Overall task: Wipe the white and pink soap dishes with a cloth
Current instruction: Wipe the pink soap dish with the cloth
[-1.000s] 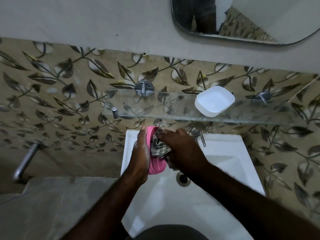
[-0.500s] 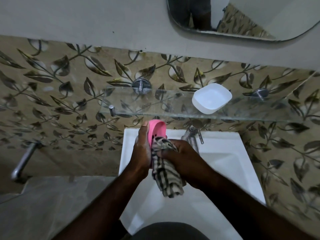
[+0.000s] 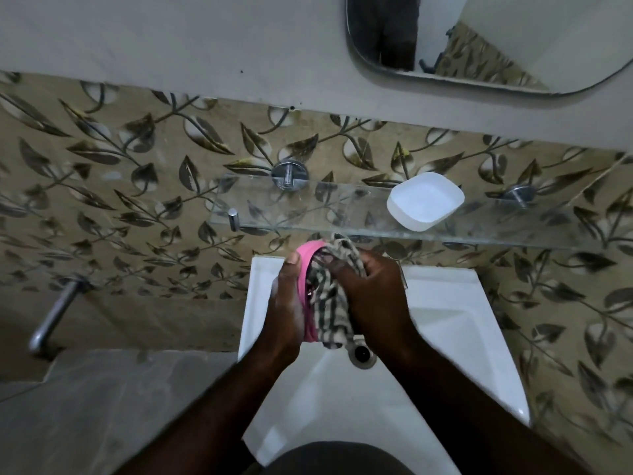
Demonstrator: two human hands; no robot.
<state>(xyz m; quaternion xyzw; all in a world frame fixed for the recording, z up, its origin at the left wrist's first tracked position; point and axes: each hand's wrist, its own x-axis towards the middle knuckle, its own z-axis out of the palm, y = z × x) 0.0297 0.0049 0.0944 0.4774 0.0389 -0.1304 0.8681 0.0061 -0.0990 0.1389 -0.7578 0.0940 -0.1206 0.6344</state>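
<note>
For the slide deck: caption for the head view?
Left hand holds pink plastic soap dish; right hand wipes it with checked cloth over white sink.

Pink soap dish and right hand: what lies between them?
The checked cloth, bunched by the right hand against the pink soap dish held in the left hand; head view.

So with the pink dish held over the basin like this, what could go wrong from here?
1. The left hand holds the pink plastic soap dish on edge over the white ceramic sink; hard rubbing by the right hand with the checked cloth could knock it loose.
2. The white plastic soap dish sits near the front edge of the glass shelf above the hands; lifting them could bump it.
</note>
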